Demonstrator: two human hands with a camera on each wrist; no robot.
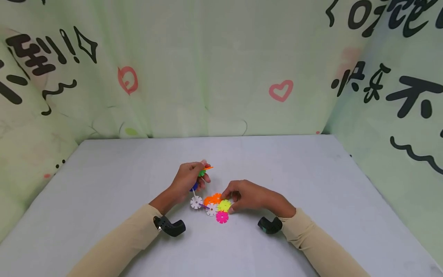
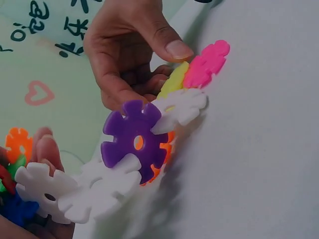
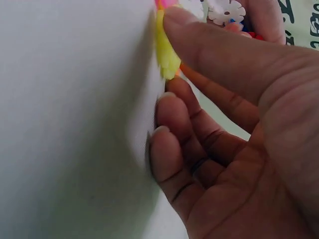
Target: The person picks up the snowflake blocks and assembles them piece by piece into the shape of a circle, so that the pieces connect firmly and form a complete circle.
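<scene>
Flower-shaped plastic discs are slotted together into a chain over the table. At its far left end, my left hand (image 1: 188, 177) holds a cluster with a green disc (image 1: 202, 173), a blue disc (image 1: 194, 187), a red one (image 2: 7, 179) and an orange one (image 2: 19, 144). White discs (image 2: 42, 186) lead from there to a purple disc (image 2: 118, 133), then another white disc (image 1: 212, 209). My right hand (image 1: 252, 194) pinches the yellow disc (image 1: 224, 206) at the right end. Beside it are a pink disc (image 1: 222, 217) and orange discs (image 1: 216, 197), partly covered.
A white-covered table (image 1: 138, 161) spreads beneath both hands. Pale green curtains (image 1: 207, 69) with black lettering and red hearts stand at the back and sides. Black wrist devices sit on the left wrist (image 1: 171, 227) and right wrist (image 1: 270, 225).
</scene>
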